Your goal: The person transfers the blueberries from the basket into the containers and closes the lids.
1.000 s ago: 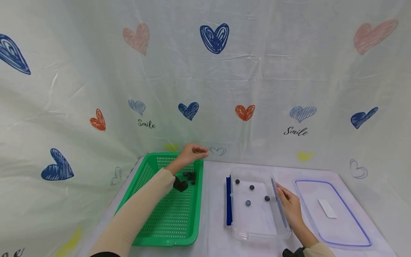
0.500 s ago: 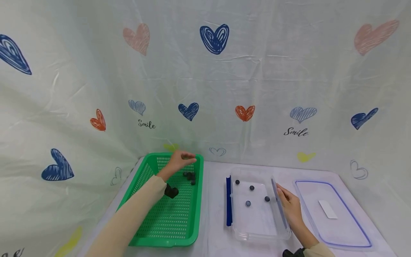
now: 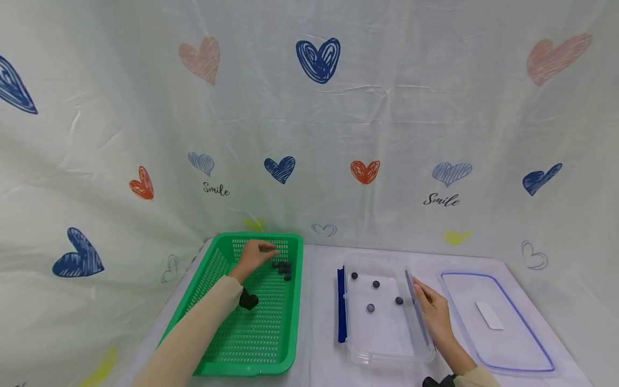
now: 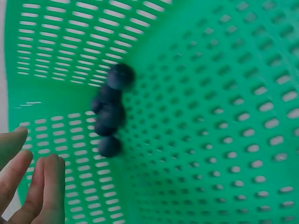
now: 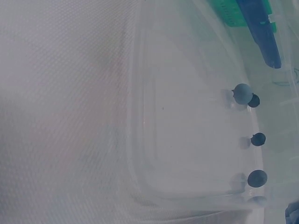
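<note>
My left hand (image 3: 253, 257) hovers inside the far end of the green basket (image 3: 293, 333), fingers extended and nothing between them. Close by, several blueberries (image 4: 110, 114) lie clustered against the basket's wall; in the left wrist view, the fingertips (image 4: 51, 163) are beside them, apart. My right hand (image 3: 433, 312) grips the raised right-hand flap (image 3: 418, 306) of a clear plastic container (image 3: 387, 358), thumb on its inner side. Several blueberries (image 3: 371, 308) lie spread over the container's floor. That hand is outside the right wrist view, which shows the container's inside.
A second blue flap (image 3: 342, 306) stands folded out on the container's left side. To the right, a clear lid with a blue seal (image 3: 524, 318) lies flat, a white label (image 3: 489, 315) on it. Behind the table hangs a heart-patterned curtain (image 3: 401, 123).
My left hand has moved left and down, from above the basket's far right corner to inside it near the blueberries. The right hand keeps its grip on the flap.
</note>
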The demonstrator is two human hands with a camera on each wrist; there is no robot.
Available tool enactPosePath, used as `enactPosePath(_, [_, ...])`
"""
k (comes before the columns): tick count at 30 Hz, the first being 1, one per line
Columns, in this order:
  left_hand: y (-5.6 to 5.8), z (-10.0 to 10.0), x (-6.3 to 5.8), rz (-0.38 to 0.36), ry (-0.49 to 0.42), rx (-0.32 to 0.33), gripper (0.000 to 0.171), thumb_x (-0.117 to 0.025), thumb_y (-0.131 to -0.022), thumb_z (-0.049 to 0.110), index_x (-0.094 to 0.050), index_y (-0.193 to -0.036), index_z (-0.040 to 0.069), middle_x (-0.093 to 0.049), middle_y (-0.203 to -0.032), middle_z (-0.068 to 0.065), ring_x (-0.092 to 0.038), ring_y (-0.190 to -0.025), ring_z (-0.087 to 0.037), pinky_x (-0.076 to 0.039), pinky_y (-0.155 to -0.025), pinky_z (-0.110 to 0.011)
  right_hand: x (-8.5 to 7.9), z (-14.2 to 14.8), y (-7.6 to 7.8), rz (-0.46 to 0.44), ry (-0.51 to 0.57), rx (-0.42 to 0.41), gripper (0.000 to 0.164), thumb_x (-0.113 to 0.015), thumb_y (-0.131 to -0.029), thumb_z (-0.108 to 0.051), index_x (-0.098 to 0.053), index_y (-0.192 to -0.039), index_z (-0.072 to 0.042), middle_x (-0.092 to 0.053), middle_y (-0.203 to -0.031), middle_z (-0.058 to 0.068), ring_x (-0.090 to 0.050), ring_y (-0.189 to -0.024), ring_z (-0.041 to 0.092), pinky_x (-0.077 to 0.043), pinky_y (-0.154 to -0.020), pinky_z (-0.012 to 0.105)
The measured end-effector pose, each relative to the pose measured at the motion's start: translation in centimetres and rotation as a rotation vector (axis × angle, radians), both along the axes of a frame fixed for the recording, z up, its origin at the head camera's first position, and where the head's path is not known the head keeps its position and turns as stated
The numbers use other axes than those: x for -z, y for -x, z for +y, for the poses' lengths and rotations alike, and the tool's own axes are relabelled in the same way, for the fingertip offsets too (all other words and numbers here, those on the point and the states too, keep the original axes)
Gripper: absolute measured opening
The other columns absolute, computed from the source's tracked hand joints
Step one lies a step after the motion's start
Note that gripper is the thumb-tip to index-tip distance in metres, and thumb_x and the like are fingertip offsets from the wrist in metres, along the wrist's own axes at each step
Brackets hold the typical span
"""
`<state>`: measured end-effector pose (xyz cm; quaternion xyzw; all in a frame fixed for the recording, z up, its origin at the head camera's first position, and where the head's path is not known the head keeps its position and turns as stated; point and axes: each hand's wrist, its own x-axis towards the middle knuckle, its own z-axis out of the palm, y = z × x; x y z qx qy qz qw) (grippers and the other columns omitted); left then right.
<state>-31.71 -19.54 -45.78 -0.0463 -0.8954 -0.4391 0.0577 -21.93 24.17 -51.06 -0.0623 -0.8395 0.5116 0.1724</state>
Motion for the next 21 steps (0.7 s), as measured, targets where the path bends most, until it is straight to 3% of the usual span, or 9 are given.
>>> enactPosePath(11, [0.1,-0.8,2.5,-0.021,0.034,-0.056,0.025,-0.071,-0.082,0.015,-0.069,-0.1,-0.002,-0.068,-0.09,-0.012,-0.063,-0.077,-0.022,-0.052,-0.065,-0.035,0.0,-0.1,-0.1,-0.015,0.004,0.005,0.04,-0.053,-0.094,-0.034,-0.06,-0.123,-0.007,-0.058,-0.12,0.011,-0.044,-0.091,-0.018,-0.037,-0.072,0.001])
enactPosePath(21, [-0.1,-0.7,3.4,-0.037,0.03,-0.052,0.025,-0.07,-0.082,0.016,-0.069,-0.099,-0.002,-0.068,-0.089,-0.012,-0.062,-0.075,-0.022,-0.052,-0.063,-0.036,0.1,0.0,0.0,0.01,0.004,0.003,0.039,-0.053,-0.094,-0.033,-0.06,-0.122,-0.006,-0.059,-0.119,0.011,-0.044,-0.09,-0.019,-0.037,-0.071,0.002])
